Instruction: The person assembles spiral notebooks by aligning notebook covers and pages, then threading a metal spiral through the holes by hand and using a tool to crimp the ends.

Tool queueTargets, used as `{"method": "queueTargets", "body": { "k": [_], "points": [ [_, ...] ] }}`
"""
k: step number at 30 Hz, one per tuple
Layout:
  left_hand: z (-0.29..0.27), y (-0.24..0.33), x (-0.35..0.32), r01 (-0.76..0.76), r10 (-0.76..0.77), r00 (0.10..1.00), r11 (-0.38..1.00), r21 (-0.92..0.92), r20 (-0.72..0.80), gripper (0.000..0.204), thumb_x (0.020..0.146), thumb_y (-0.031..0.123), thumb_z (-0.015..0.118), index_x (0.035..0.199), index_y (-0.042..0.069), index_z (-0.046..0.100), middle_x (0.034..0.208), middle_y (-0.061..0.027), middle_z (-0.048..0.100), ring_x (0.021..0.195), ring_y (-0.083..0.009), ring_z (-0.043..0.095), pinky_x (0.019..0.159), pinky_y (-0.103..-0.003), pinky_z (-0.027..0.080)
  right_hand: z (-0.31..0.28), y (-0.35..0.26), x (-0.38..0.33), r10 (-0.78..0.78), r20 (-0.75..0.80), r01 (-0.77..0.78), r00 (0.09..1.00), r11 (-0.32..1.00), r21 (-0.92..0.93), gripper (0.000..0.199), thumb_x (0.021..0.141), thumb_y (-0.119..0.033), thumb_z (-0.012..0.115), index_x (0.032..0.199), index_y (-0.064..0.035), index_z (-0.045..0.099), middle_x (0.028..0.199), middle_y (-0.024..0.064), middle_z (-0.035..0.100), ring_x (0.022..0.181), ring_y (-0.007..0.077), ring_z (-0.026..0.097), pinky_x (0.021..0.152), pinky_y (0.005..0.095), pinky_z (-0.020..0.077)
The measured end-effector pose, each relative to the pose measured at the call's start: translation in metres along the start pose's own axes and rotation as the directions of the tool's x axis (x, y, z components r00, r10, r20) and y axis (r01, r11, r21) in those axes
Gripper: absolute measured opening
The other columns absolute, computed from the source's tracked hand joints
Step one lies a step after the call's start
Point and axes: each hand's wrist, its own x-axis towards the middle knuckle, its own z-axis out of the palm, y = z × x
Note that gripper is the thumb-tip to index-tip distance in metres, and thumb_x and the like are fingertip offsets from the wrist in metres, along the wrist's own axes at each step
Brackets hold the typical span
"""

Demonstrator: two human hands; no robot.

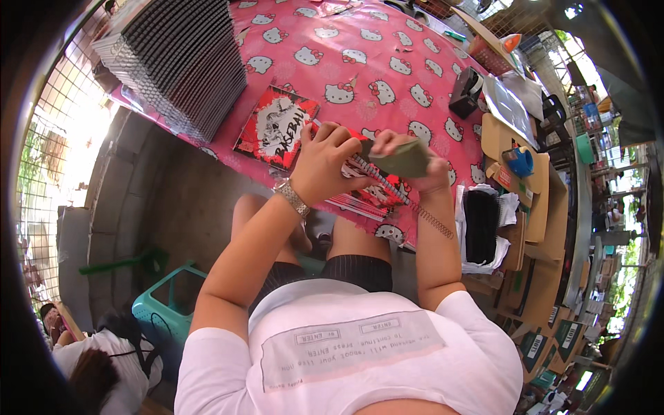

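Observation:
My left hand (pixel 325 162) presses down on a red spiral-bound notebook (pixel 377 195) at the near edge of the table, fingers curled over its cover. My right hand (pixel 423 166) grips a flat grey-green block (pixel 402 159) held against the notebook's metal spiral. A second red notebook with a black-and-white cover picture (pixel 277 128) lies just left of my left hand. A silver watch (pixel 292 198) is on my left wrist.
The table has a pink cartoon-cat cloth (pixel 360 62). A tall stack of spiral notebooks (pixel 183 59) stands at the far left. A black tape dispenser (pixel 465 92), a blue tape holder (pixel 520 161) and cardboard pieces (pixel 536 200) lie right. A teal basket (pixel 169 304) and a seated person (pixel 104 360) are lower left.

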Motion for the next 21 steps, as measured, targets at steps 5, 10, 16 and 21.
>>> {"method": "queueTargets", "body": {
  "k": [5, 10, 16, 21],
  "points": [
    [-0.005, -0.003, 0.0, 0.022, -0.022, 1.0, 1.0, -0.007, -0.004, 0.054, 0.061, 0.04, 0.09, 0.1, 0.013, 0.063, 0.105, -0.0058, 0.061, 0.11, -0.0305, 0.055, 0.094, -0.047, 0.038, -0.01, 0.007, 0.001, 0.083, -0.007, -0.081, 0.997, 0.989, 0.127, 0.064, 0.077, -0.037, 0.07, 0.125, 0.004, 0.061, 0.124, 0.0089, 0.058, 0.115, 0.0202, 0.058, 0.104, 0.0326, 0.0424],
    [-0.015, -0.018, -0.003, 0.081, -0.088, 0.994, 0.993, -0.088, -0.071, 0.049, 0.066, 0.023, 0.089, 0.105, 0.009, 0.064, 0.116, -0.0103, 0.058, 0.113, -0.0319, 0.055, 0.093, -0.042, 0.05, -0.037, 0.074, 0.003, 0.084, -0.535, -0.433, 0.84, 0.697, -0.571, 0.055, 0.081, -0.03, 0.078, 0.129, -0.0107, 0.06, 0.127, 0.0071, 0.058, 0.125, 0.027, 0.05, 0.102, 0.0426, 0.0426],
    [-0.007, -0.031, -0.016, 0.183, -0.2, 0.98, 0.921, -0.344, -0.015, 0.044, 0.07, 0.018, 0.088, 0.1, 0.003, 0.06, 0.097, -0.0086, 0.054, 0.084, -0.0222, 0.062, 0.073, -0.033, 0.054, 0.003, 0.005, -0.004, -0.079, -0.326, -0.203, 0.942, 0.641, -0.741, 0.04, 0.09, -0.037, 0.067, 0.119, -0.0095, 0.069, 0.135, 0.0124, 0.059, 0.132, 0.0316, 0.042, 0.11, 0.0489, 0.0302],
    [-0.01, -0.012, -0.02, 0.22, -0.225, 0.974, 0.927, -0.305, 0.019, 0.042, 0.069, 0.017, 0.088, 0.097, 0.002, 0.061, 0.097, -0.0086, 0.056, 0.08, -0.0217, 0.063, 0.069, -0.033, 0.054, 0.06, -0.046, -0.021, -0.034, -0.01, -0.011, 0.999, -0.032, -0.999, 0.031, 0.088, -0.032, 0.07, 0.104, -0.0054, 0.07, 0.11, 0.0103, 0.068, 0.12, 0.0294, 0.053, 0.104, 0.045, 0.0338]
  ]
}}
